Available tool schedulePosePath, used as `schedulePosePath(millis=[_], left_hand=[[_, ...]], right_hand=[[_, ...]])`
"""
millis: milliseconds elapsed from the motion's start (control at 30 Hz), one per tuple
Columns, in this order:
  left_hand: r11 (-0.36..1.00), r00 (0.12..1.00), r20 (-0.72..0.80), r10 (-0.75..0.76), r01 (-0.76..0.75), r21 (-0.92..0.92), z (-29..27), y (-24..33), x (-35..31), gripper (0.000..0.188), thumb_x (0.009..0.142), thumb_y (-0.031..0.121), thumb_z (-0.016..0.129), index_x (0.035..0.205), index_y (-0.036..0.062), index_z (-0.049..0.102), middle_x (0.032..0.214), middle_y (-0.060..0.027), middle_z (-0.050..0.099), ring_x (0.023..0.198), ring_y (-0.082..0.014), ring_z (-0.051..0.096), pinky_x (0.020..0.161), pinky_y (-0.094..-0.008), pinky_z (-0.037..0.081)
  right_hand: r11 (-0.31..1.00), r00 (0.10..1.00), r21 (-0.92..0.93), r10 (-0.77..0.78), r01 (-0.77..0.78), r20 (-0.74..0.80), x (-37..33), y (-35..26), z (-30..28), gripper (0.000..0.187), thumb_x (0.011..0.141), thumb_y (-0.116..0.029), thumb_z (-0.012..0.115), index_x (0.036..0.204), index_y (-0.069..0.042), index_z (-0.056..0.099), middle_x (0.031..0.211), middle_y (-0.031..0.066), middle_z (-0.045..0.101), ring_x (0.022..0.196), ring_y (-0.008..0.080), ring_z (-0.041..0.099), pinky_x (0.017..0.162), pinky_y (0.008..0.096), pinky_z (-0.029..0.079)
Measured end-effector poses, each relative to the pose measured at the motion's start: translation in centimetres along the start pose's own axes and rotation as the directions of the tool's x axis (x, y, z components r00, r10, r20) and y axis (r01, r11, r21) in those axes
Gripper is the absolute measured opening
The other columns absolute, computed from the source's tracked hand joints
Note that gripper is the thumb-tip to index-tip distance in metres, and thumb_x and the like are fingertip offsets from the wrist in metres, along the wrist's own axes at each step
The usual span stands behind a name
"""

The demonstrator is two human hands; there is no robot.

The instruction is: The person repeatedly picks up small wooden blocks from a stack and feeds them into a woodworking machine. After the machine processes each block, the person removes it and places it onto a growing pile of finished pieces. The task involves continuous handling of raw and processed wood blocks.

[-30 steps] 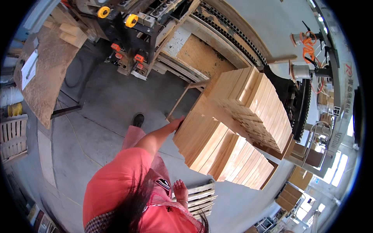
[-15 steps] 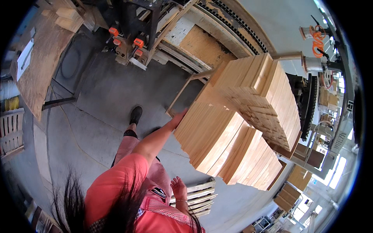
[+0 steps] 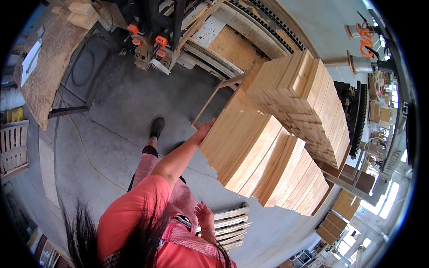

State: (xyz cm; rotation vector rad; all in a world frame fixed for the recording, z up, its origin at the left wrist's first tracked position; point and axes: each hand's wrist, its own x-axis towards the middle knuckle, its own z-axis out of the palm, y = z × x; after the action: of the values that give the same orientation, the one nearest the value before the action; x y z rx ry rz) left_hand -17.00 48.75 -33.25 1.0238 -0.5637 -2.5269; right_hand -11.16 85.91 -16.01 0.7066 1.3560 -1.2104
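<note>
My left hand [image 3: 206,128] reaches forward at arm's length and rests flat against the near corner of a tall stack of pale wooden boards [image 3: 250,152]. Its fingers lie along the boards' ends, and I cannot see them closed around any board. A second, higher stack of boards [image 3: 304,98] stands just behind the first. My right hand [image 3: 204,215] hangs by my hip with its fingers loosely apart, holding nothing, just above a small slatted wooden pallet [image 3: 230,225].
A machine with orange clamps [image 3: 156,42] and a curved conveyor [image 3: 268,22] stand ahead. A chipboard table [image 3: 49,62] is at the left, a slatted crate [image 3: 13,143] at the far left. A yellow cable [image 3: 85,152] runs over the grey concrete floor [image 3: 120,107].
The view has shifted, so the board stacks appear larger and nearer. My left hand stays on the stack's corner and my right hand stays by my hip.
</note>
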Motion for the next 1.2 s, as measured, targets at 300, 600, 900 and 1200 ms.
schedulePosePath(millis=[300, 600, 900, 1200], left_hand=[[0.996, 0.997, -0.029, 0.068, -0.066, 0.062, 1.4, 2.5, -2.3, 0.047, 0.099, 0.041, 0.037, 0.115, 0.0038, 0.060, 0.101, -0.0038, 0.063, 0.090, -0.0103, 0.055, 0.078, -0.0318, 0.046], [0.995, 0.996, -0.077, 0.039, -0.031, 0.093, 3.2, 4.8, -4.7, 0.050, 0.097, 0.045, 0.038, 0.115, 0.0039, 0.060, 0.102, -0.0037, 0.064, 0.091, -0.0115, 0.057, 0.079, -0.0324, 0.047], [0.995, 0.993, -0.080, 0.085, -0.081, 0.055, 2.4, 3.2, -4.7, 0.040, 0.099, 0.037, 0.039, 0.115, 0.0062, 0.059, 0.098, -0.0011, 0.062, 0.090, -0.0093, 0.053, 0.078, -0.0293, 0.045], [0.956, 0.977, -0.042, 0.207, -0.194, 0.220, 2.4, 3.1, -5.0, 0.034, 0.098, 0.029, 0.040, 0.118, 0.0074, 0.056, 0.104, -0.0019, 0.062, 0.093, -0.0117, 0.054, 0.079, -0.0307, 0.045]], right_hand=[[1.000, 0.999, 0.008, 0.022, -0.022, -0.030, -0.6, -1.3, 0.3, 0.038, 0.093, -0.025, 0.053, 0.122, -0.001, 0.048, 0.101, 0.0107, 0.061, 0.086, 0.0229, 0.060, 0.073, 0.0342, 0.050], [1.000, 1.000, 0.006, 0.007, -0.007, -0.004, -0.3, -1.8, -0.5, 0.034, 0.092, -0.027, 0.053, 0.117, -0.004, 0.050, 0.099, 0.0107, 0.062, 0.087, 0.0262, 0.060, 0.075, 0.0378, 0.049], [0.999, 1.000, 0.040, 0.008, -0.008, -0.001, -1.0, -3.2, 0.6, 0.037, 0.092, -0.025, 0.055, 0.120, -0.002, 0.050, 0.100, 0.0115, 0.062, 0.084, 0.0241, 0.062, 0.071, 0.0344, 0.052], [1.000, 0.999, -0.011, -0.017, 0.016, -0.029, -1.6, -3.1, 0.8, 0.040, 0.091, -0.025, 0.056, 0.122, -0.001, 0.049, 0.102, 0.0135, 0.061, 0.085, 0.0266, 0.062, 0.072, 0.0352, 0.052]])
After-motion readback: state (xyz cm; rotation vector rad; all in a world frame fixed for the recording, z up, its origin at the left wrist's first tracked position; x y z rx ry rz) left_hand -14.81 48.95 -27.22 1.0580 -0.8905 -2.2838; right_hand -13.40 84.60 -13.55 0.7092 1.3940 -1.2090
